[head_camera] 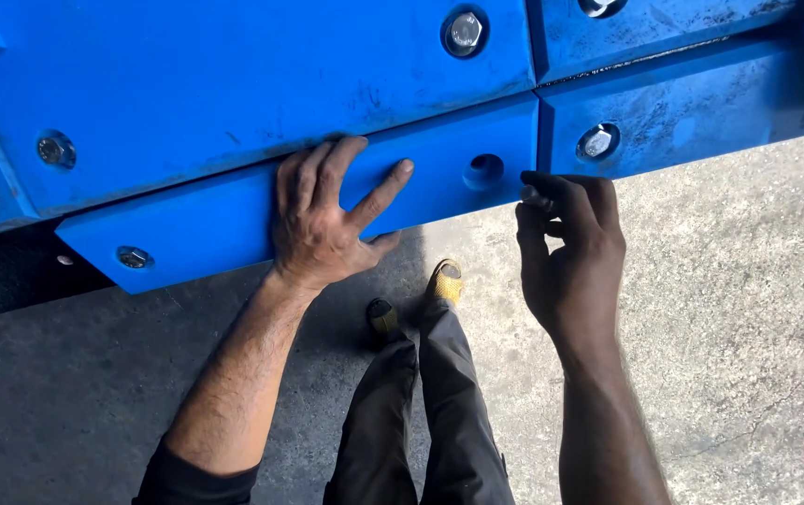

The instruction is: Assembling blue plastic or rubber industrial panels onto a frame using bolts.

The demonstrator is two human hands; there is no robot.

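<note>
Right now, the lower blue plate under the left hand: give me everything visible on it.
The lower blue plate is a long, flat strip, painted bright blue, apparently metal, lying slanted along the bottom edge of the larger blue panel. One bolt sits near its left end; the hole near its right end is empty. Its paint is lightly scuffed. The left hand presses flat on its middle, fingers spread. The right hand holds a small bolt just right of the hole.
</note>
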